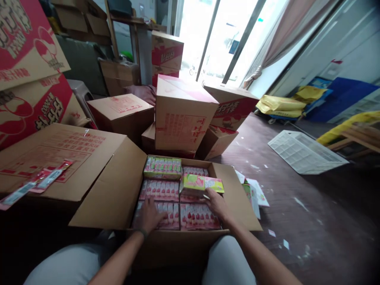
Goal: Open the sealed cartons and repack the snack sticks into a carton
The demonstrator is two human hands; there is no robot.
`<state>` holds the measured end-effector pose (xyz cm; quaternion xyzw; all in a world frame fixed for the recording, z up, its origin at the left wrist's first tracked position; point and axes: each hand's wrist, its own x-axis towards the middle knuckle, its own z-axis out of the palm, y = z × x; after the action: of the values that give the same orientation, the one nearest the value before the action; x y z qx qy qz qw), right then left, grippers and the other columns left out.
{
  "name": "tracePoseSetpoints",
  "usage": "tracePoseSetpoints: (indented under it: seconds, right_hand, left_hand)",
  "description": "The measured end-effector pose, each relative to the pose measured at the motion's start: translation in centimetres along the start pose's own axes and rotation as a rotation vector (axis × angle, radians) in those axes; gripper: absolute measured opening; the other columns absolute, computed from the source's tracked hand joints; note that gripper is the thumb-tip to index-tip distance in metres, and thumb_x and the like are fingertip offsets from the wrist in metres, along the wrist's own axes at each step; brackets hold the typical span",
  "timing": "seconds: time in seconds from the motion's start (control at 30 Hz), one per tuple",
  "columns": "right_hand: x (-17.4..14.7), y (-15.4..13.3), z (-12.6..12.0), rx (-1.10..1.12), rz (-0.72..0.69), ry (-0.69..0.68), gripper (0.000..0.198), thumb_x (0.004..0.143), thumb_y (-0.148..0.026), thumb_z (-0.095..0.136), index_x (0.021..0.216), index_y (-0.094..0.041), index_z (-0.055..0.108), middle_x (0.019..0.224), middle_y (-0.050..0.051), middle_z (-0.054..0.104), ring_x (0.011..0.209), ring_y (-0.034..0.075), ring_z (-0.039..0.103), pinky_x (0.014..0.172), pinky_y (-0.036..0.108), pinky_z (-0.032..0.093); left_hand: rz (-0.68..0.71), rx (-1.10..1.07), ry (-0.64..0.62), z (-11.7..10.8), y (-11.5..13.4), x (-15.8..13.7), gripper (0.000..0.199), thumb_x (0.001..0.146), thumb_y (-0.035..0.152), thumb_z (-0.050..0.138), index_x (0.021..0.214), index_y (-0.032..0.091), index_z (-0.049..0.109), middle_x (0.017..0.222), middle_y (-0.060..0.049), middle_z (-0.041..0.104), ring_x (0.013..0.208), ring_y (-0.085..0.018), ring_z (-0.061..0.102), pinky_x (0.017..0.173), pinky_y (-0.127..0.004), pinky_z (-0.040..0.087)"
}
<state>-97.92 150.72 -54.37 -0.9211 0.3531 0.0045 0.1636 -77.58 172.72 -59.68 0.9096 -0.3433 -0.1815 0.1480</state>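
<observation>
An open cardboard carton (178,247) stands between my knees, its side flaps folded out. Inside are rows of small boxes filled with pink-and-white sachets (160,190). At the back left lies a box with a green-yellow edge (162,168). My right hand (216,204) grips the near right end of a yellow-green and pink box (203,183), which is tilted above the middle right row. My left hand (150,215) is spread over the front left sachets, fingers apart and slightly blurred; whether it presses on them I cannot tell.
Sealed cartons (184,114) are stacked just beyond the open one. To the left, another carton (59,158) carries loose red-and-white sachet wrappers (50,178). A white plastic crate (305,152) and paper scraps (285,244) lie on the floor to the right.
</observation>
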Motion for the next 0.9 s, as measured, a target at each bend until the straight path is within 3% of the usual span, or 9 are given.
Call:
tracePoseSetpoints:
  seconds: [0.1, 0.2, 0.27, 0.33, 0.43, 0.53, 0.63, 0.73, 0.9]
  right_hand:
    - [-3.8, -0.3, -0.4, 0.122, -0.007, 0.048, 0.029, 0.086, -0.029, 0.050, 0.113, -0.018, 0.052, 0.111, 0.009, 0.061, 0.098, 0.021, 0.060, 0.081, 0.029, 0.047]
    - [-8.5, 0.6, -0.4, 0.186, 0.050, 0.103, 0.035, 0.089, -0.035, 0.045, 0.119, -0.020, 0.050, 0.110, 0.009, 0.061, 0.096, 0.020, 0.062, 0.080, 0.030, 0.049]
    - [-11.4, 1.8, 0.0, 0.219, 0.124, 0.128, 0.037, 0.090, -0.039, 0.040, 0.122, -0.020, 0.048, 0.111, 0.010, 0.062, 0.097, 0.020, 0.062, 0.081, 0.030, 0.050]
    - [-13.2, 3.0, 0.2, 0.247, 0.168, 0.139, 0.040, 0.091, -0.040, 0.036, 0.123, -0.019, 0.047, 0.114, 0.011, 0.061, 0.103, 0.020, 0.061, 0.086, 0.031, 0.050]
    - [-13.3, 3.0, -0.1, 0.268, 0.139, 0.131, 0.042, 0.094, -0.043, 0.028, 0.122, -0.019, 0.050, 0.122, 0.012, 0.058, 0.114, 0.021, 0.056, 0.095, 0.032, 0.046]
    - [-10.9, 0.4, -1.3, 0.194, 0.057, 0.018, 0.045, 0.097, -0.042, 0.021, 0.125, -0.022, 0.051, 0.127, 0.010, 0.058, 0.115, 0.021, 0.056, 0.093, 0.031, 0.045]
    - [-7.6, -3.8, -2.3, -0.012, -0.045, -0.136, 0.042, 0.099, -0.036, 0.021, 0.128, -0.024, 0.049, 0.121, 0.009, 0.062, 0.105, 0.022, 0.060, 0.083, 0.028, 0.044]
    - [-4.8, -8.4, -2.2, -0.229, -0.189, -0.245, 0.038, 0.098, -0.028, 0.025, 0.121, -0.022, 0.054, 0.103, 0.010, 0.067, 0.091, 0.022, 0.063, 0.075, 0.027, 0.042]
    - [-2.4, -14.9, -0.1, -0.323, -0.432, -0.328, 0.033, 0.093, -0.019, 0.032, 0.110, -0.018, 0.061, 0.099, 0.013, 0.068, 0.091, 0.024, 0.063, 0.075, 0.029, 0.041]
  left_hand:
    - [0.314, -0.120, 0.114, -0.1, 6.4, 4.6, 0.110, 0.060, 0.063, 0.073, 0.143, 0.011, 0.024, 0.149, -0.021, 0.028, 0.139, -0.031, 0.028, 0.111, -0.039, 0.030]
    - [0.509, -0.018, 0.002, -0.5, 13.3, 9.0, 0.122, 0.045, 0.051, 0.086, 0.144, 0.014, 0.024, 0.151, -0.021, 0.024, 0.141, -0.036, 0.019, 0.114, -0.049, 0.023]
    - [0.545, 0.071, -0.098, -0.6, 16.1, 10.3, 0.102, 0.054, 0.037, 0.085, 0.138, 0.013, 0.034, 0.143, -0.021, 0.037, 0.136, -0.038, 0.028, 0.109, -0.053, 0.030]
    - [0.541, 0.099, -0.120, -0.3, 16.9, 9.9, 0.070, 0.067, 0.023, 0.074, 0.129, 0.013, 0.043, 0.132, -0.020, 0.048, 0.128, -0.035, 0.039, 0.102, -0.051, 0.038]
    - [0.528, 0.097, -0.091, 0.1, 14.5, 6.9, 0.049, 0.075, 0.017, 0.061, 0.122, 0.013, 0.048, 0.125, -0.018, 0.051, 0.120, -0.032, 0.044, 0.093, -0.046, 0.044]
    - [0.517, 0.117, -0.107, -0.5, 9.6, 3.0, 0.045, 0.075, 0.020, 0.061, 0.118, 0.016, 0.050, 0.121, -0.015, 0.052, 0.115, -0.030, 0.047, 0.092, -0.044, 0.045]
    - [0.484, 0.055, -0.117, -1.2, 4.1, -0.4, 0.074, 0.065, 0.022, 0.072, 0.131, 0.019, 0.040, 0.132, -0.013, 0.046, 0.124, -0.030, 0.041, 0.103, -0.042, 0.039]
    - [0.360, -0.105, -0.095, -1.3, 0.0, -2.6, 0.102, 0.052, 0.023, 0.082, 0.139, 0.019, 0.028, 0.144, -0.016, 0.032, 0.136, -0.031, 0.030, 0.111, -0.042, 0.031]
    - [0.229, -0.332, -0.007, -0.7, -1.8, -4.1, 0.090, 0.056, 0.017, 0.079, 0.132, 0.018, 0.031, 0.134, -0.012, 0.043, 0.130, -0.025, 0.040, 0.110, -0.038, 0.034]
